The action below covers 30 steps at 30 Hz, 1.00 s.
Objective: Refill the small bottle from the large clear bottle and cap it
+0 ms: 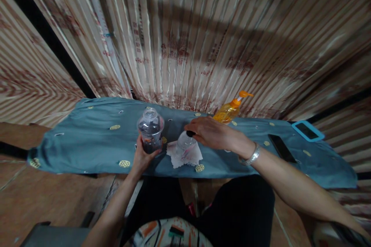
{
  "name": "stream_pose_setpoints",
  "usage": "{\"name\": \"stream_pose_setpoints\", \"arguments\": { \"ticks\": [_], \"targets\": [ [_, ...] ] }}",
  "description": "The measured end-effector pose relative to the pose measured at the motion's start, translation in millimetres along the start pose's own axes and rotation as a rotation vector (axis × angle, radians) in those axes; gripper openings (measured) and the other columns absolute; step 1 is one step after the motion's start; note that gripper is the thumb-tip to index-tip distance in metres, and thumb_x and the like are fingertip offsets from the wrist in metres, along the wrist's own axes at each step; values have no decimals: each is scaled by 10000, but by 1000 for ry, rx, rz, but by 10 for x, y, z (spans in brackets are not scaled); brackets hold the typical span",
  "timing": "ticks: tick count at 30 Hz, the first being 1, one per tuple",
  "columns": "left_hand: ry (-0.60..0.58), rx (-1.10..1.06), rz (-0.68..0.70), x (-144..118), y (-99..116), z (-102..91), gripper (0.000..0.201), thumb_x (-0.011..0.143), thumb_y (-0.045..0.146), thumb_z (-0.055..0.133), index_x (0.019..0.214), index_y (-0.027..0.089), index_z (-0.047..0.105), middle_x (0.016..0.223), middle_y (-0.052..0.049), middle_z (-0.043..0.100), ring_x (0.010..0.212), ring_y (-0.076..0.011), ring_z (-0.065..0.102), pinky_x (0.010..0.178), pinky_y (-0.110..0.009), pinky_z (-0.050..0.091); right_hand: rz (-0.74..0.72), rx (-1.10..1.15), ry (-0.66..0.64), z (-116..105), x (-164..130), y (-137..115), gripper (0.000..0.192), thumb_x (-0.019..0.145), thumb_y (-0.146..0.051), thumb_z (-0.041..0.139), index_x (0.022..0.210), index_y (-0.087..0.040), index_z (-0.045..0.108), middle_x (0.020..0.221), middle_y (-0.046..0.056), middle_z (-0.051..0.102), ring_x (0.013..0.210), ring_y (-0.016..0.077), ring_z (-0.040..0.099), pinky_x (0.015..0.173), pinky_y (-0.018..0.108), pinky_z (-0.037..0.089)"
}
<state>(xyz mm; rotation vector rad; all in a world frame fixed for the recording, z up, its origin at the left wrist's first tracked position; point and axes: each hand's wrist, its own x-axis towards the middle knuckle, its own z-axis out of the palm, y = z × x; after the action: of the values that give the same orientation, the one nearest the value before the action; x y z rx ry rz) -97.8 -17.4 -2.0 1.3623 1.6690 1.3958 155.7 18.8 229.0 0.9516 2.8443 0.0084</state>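
A clear plastic cup with a domed lid (pixel 150 125) stands upright on the cloth-covered table. My left hand (pixel 144 152) is wrapped around its lower part, fingers closed. To the right of it, a small clear container with a rounded top (pixel 185 141) rests on a white cloth (pixel 176 158) with a ragged edge. My right hand (pixel 207 133) reaches in from the right, its fingers pinched around a black cap (pixel 190 133) at the top of that container. Whether the cap is attached or lifted off, I cannot tell. My fingertips are partly hidden.
Behind my right hand stands an orange pump bottle (pixel 227 112). A dark phone (pixel 281 148) and a blue-framed tablet-like object (pixel 307 131) lie on the right of the blue-green tablecloth (pixel 95 135). A pleated, patterned curtain (pixel 179 46) hangs directly behind the table.
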Motion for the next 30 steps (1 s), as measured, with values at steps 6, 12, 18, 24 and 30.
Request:
{"name": "stream_pose_setpoints", "arguments": {
  "ticks": [6,12,18,24,30],
  "targets": [
    [206,141,156,-240,253,-249,974,697,503,852,1470,146,379,1539,-225,436,1481,-401,409,1257,-585,313,42,-29,-70,-59,24,-2,179,986,-301,657,1107,-172,683,1075,36,725,973,178,711,892,408,597],
    [4,189,483,-601,732,-229,499,917,370,709,1373,254,546,1346,-100,657,1308,-298,611,1165,-506,481,123,-81,-114,-130,57,-63,252,991,-380,647,1106,-159,682,1074,46,725,961,181,713,873,408,598],
    [-240,-134,223,-431,883,543,901,833,399,784,1580,245,305,1645,-151,411,1532,-336,399,1235,-520,396,182,-113,-73,-105,42,-120,323,1000,-442,618,1141,-159,681,1119,66,727,1027,206,712,938,455,580],
    [-352,-199,143,-261,989,744,698,834,338,737,1460,196,463,1453,-128,629,1338,-297,617,1166,-464,472,98,-39,-65,-97,-11,-66,321,975,-318,671,1263,-180,641,1230,69,698,1090,215,695,944,451,585],
    [-312,-175,160,-292,940,729,622,846,382,713,1397,187,502,1326,-118,694,1225,-292,672,1093,-458,518,168,-65,-39,-27,34,-77,312,991,-428,636,1143,-160,681,1133,68,721,1047,212,705,943,460,578]
  ]
}}
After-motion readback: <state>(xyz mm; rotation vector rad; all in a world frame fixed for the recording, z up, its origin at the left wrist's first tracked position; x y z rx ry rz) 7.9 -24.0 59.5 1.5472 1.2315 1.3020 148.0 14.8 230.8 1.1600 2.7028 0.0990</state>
